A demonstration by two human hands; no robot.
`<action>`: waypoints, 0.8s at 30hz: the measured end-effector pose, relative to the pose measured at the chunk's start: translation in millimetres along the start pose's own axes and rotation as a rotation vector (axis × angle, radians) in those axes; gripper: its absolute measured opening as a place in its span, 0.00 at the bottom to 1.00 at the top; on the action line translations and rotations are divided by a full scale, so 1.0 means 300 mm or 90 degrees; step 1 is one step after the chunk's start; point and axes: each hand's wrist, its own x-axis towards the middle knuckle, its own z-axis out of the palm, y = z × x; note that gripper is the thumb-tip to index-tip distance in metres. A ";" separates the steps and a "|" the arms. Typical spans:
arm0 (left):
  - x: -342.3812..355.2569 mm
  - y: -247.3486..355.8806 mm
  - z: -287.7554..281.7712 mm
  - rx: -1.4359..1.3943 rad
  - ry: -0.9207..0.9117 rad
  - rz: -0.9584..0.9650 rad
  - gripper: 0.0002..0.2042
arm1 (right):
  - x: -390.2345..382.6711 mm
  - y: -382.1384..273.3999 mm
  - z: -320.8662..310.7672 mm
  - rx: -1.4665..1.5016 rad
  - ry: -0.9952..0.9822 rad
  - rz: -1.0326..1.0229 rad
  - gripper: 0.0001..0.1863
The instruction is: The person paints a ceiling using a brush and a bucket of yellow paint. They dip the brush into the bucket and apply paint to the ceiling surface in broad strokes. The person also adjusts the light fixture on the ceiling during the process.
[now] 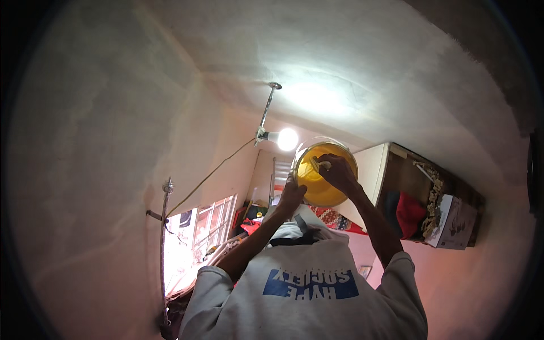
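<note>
A yellow bucket [331, 195] with a pale rim and a raised wire handle is held up in front of me, its mouth turned toward the view. My left hand [292, 195] grips the bucket's left side, thumb over the rim. Inside the mouth, my right hand [340, 173] is closed around a small pale piece [323, 165], perhaps a cloth or sponge; its exact kind cannot be made out. Bright light falls on the yellow inner surface beside those fingers.
A lit bulb [287, 139] hangs from a ceiling rod just left of the bucket, its cord [209, 177] running to a wall-side curtain rod [165, 238]. To the right stands an open cabinet [391, 175] with a red item [409, 215] and a box [453, 222]. A barred window [212, 224] is at left.
</note>
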 end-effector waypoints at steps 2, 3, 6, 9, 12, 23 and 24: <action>0.002 0.011 -0.006 -0.001 -0.009 -0.020 0.25 | -0.016 0.046 0.019 -0.106 -0.045 -0.064 0.12; -0.002 0.017 -0.002 0.010 0.013 -0.004 0.23 | -0.014 0.041 0.019 -0.093 -0.037 -0.047 0.12; -0.014 0.024 0.002 0.007 0.027 -0.012 0.20 | -0.032 0.032 0.026 -0.071 -0.018 -0.039 0.13; -0.009 0.020 -0.018 -0.032 -0.028 -0.083 0.17 | -0.037 0.046 0.026 -0.105 -0.047 -0.052 0.14; -0.014 0.041 -0.003 -0.027 -0.015 -0.064 0.15 | -0.027 0.015 0.017 -0.126 -0.084 0.031 0.13; 0.008 0.019 -0.011 -0.006 -0.008 -0.101 0.16 | -0.048 0.024 0.029 -0.096 -0.055 0.000 0.14; 0.003 0.035 -0.005 -0.016 0.000 -0.096 0.16 | -0.049 0.025 0.031 -0.107 -0.052 -0.010 0.14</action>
